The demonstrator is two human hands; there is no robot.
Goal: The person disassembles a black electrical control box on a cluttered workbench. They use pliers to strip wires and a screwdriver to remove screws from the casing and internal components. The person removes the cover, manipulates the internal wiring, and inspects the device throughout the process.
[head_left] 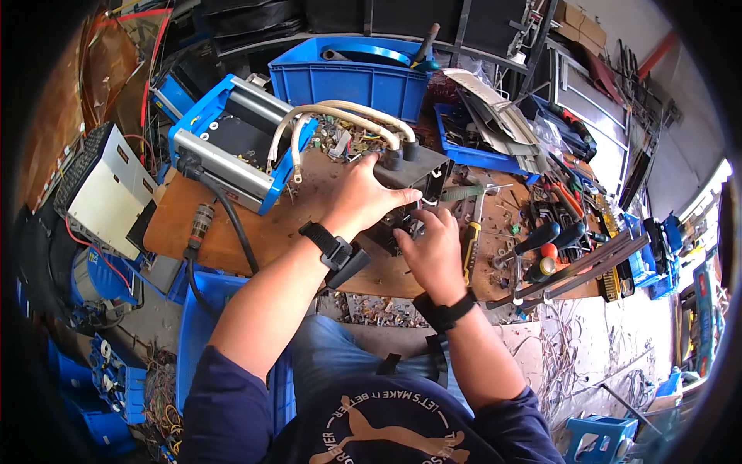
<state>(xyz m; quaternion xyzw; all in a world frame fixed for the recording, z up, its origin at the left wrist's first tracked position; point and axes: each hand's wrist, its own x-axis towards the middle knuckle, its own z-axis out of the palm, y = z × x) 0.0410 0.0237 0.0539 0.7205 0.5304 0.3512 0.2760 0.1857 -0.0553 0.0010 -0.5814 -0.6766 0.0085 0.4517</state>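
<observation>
A dark box-shaped electrical unit [421, 172] sits on the wooden bench, with two thick beige cables [348, 108] rising from black sleeves on its top. My left hand [363, 195] grips the unit from the left, its thumb stretched over the near edge. Close by, my right hand [434, 251] has its fingers curled in at the unit's near side; what they pinch is hidden. Right of the unit lie a green-handled screwdriver [462, 193] and a yellow-and-black handled tool [470, 246]. The cables' free ends hang by a blue-and-silver frame.
The blue-and-silver frame [232, 143] stands at the bench's left, a black cable running from it. A blue crate [348, 81] is behind. Screwdrivers, pliers and metal strips [580, 271] crowd the right. Scraps litter the wooden bench [174, 224]; a blue bin [193, 340] stands below.
</observation>
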